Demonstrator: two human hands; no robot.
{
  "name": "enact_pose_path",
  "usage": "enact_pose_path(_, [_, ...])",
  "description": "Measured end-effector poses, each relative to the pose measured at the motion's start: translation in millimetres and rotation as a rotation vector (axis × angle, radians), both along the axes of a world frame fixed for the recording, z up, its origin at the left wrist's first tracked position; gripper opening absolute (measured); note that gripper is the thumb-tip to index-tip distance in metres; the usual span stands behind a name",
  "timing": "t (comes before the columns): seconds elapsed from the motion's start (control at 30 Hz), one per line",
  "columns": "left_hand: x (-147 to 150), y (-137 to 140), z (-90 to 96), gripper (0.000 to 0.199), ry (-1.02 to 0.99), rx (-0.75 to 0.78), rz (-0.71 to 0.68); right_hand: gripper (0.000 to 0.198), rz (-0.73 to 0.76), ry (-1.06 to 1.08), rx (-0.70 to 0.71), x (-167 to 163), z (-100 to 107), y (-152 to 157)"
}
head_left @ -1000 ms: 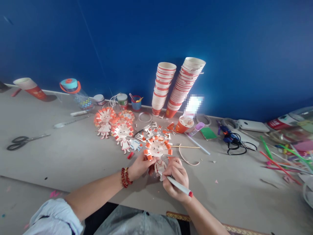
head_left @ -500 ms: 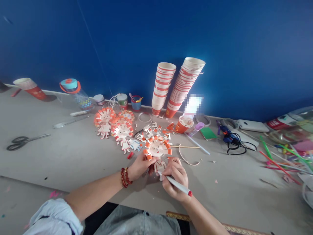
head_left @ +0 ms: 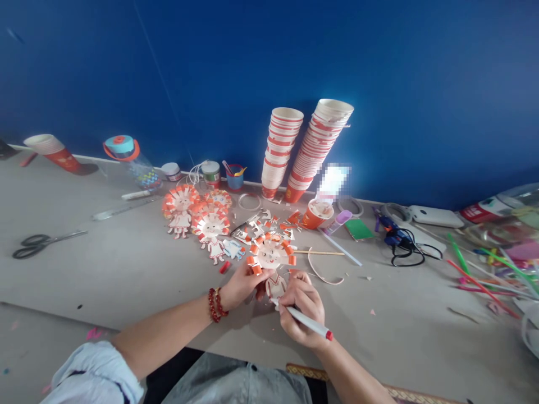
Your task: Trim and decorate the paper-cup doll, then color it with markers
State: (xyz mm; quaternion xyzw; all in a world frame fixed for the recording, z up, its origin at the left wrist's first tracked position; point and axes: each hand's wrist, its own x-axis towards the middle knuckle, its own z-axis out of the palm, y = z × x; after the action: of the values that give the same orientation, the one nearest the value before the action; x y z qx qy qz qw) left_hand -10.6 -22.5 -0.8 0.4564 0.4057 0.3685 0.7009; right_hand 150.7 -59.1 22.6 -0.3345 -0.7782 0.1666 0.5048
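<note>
A paper doll with an orange-and-white fringed head and a red-trimmed dress is at the table's middle. My left hand pinches its left edge below the head. In my right hand is a white marker with a red end, its tip at the lower part of the dress. Just left of my left hand lies a red marker cap. Beyond it are several similar paper dolls and a small blue-outlined cutout. Paper scraps lie beyond the doll.
Two tall stacks of paper cups lean near the blue wall. Scissors lie at left, with a bottle behind. A glue gun, a green pad and colourful sticks are on the right.
The marker tip has shifted slightly down and left along the doll's dress, with my right hand moving very little. My left hand stays in place on the doll.
</note>
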Motion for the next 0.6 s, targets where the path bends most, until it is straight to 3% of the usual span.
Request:
enact_pose_path(0.2, [-0.4, 0.2, -0.6, 0.034, 0.014, -0.009, -0.009, 0.012, -0.054, -0.010, -0.009, -0.1, 0.0, 0.4])
enact_pose_path(0.6, [0.0, 0.6, 3.1, 0.035, 0.007, -0.009, -0.008, 0.014, -0.004, -0.010, -0.011, -0.2, 0.0, -0.4])
